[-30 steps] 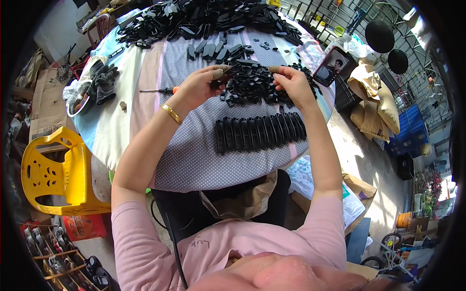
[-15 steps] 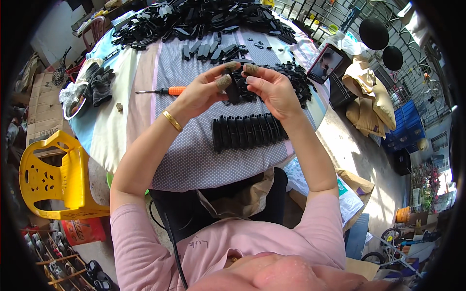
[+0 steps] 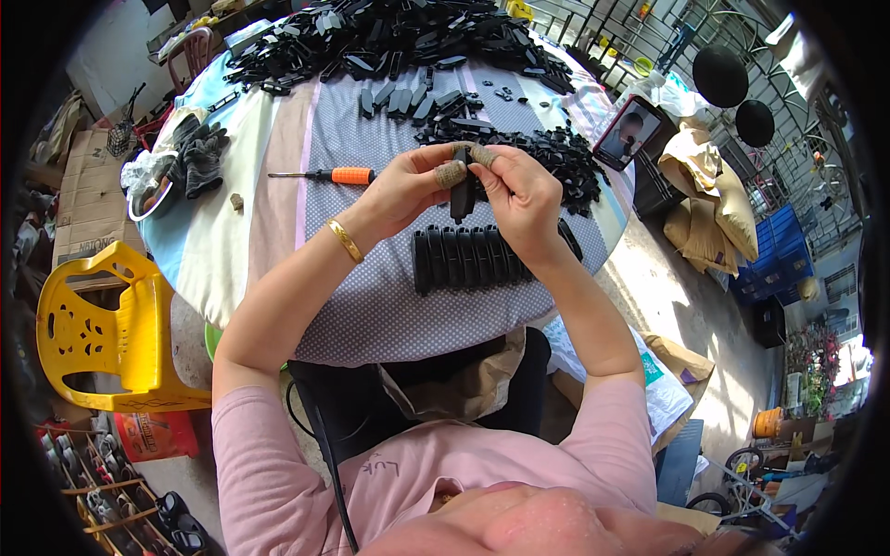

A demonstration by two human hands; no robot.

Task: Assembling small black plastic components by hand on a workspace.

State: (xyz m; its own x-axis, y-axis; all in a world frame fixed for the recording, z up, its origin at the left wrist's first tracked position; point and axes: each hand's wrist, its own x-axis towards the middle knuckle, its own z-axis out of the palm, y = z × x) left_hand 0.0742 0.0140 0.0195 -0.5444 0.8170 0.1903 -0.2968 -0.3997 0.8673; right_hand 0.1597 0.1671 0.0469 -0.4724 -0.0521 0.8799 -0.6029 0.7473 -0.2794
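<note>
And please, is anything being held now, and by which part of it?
A black piece, pinched near its far end by the left grip; the right grip meets that end too, its hold partly hidden.

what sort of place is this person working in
Probably a home, perhaps a porch or front room used as a workspace: there is a rack of shoes, a yellow plastic chair, and a cloth-covered table bearing a heap of black parts.
</note>
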